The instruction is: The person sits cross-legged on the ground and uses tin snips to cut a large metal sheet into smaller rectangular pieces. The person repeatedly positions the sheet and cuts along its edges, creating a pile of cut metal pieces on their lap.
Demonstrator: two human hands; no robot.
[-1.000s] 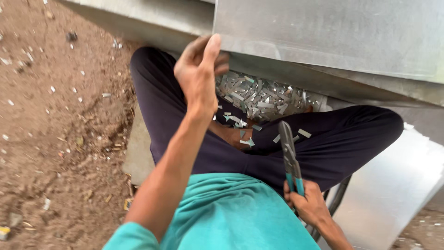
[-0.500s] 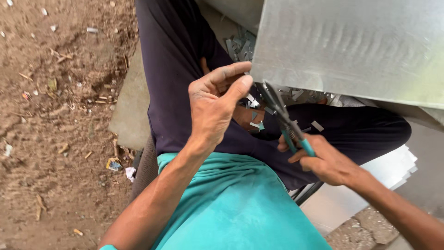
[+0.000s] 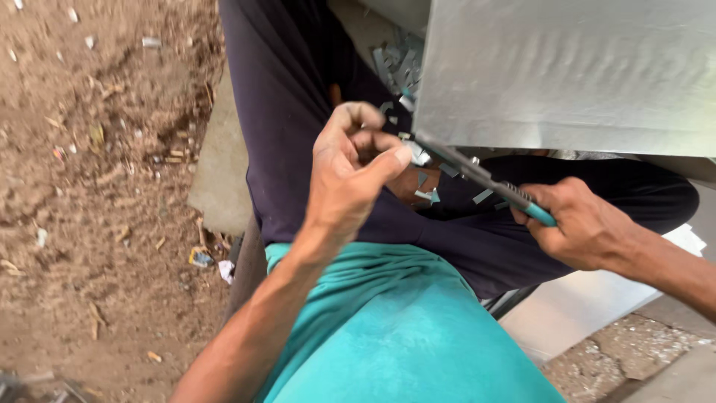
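Observation:
A large grey metal sheet (image 3: pixel 567 75) fills the upper right, over my lap. My right hand (image 3: pixel 585 227) grips the teal handles of tin snips (image 3: pixel 477 175), whose blades reach the sheet's lower left corner. My left hand (image 3: pixel 350 179) is just left of that corner, fingers curled, thumb and forefinger pinched by the blade tips at the sheet's edge. Whether it holds a scrap I cannot tell. Small metal offcuts (image 3: pixel 395 63) lie between my legs, which are in dark trousers (image 3: pixel 298 119).
Bare dirt ground (image 3: pixel 89 186) with bits of litter spreads on the left. A flat grey slab (image 3: pixel 220 172) lies under my left leg. Another pale sheet (image 3: pixel 589 298) lies at the lower right, with more shavings on the ground (image 3: pixel 641 351) beside it.
My left hand came down from the sheet's upper edge to its lower corner. My right hand lifted the snips from my lap up to that corner. The sheet shifted right.

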